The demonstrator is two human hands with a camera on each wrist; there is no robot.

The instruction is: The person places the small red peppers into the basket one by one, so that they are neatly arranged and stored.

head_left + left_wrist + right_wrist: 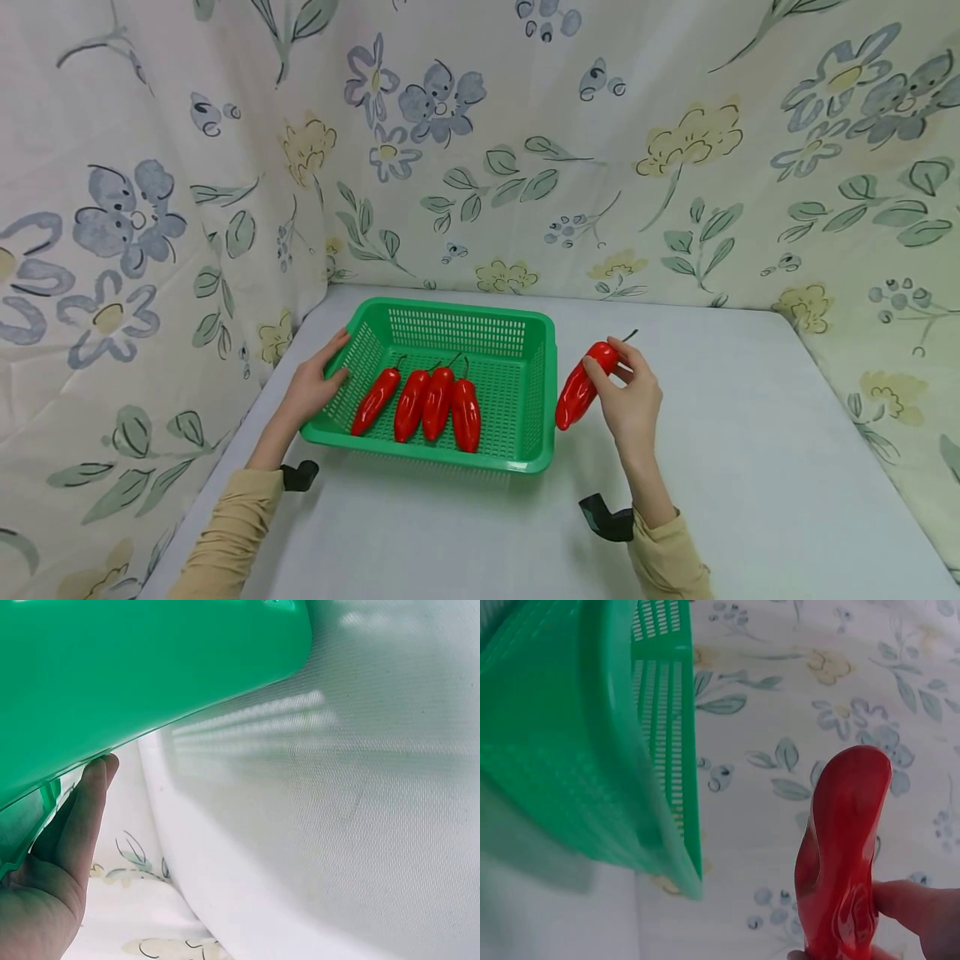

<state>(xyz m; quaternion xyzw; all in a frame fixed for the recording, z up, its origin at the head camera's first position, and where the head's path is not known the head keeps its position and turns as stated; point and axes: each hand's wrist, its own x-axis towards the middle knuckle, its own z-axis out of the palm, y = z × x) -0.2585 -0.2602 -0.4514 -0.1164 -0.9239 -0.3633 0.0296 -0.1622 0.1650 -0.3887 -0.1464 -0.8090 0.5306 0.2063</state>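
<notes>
A green plastic basket (536, 454) with slotted sides stands on the white table and holds several red chili peppers (438, 404) with dark stems, lying side by side. My left hand (311, 385) grips the basket's left rim; in the left wrist view the fingers (91, 799) lie along the basket wall (150, 660), and the thumb is hidden there. Just right of the basket, my right hand (630, 400) holds another red chili pepper (577, 393) between thumb and fingers near its stem end. This pepper's tip points down toward the basket, apart from its wall.
The white tabletop (750, 433) extends to the right and in front of the basket. A floral curtain (480, 167) hangs behind the table and along the left. Black wrist mounts (606, 518) sit at both sleeve cuffs.
</notes>
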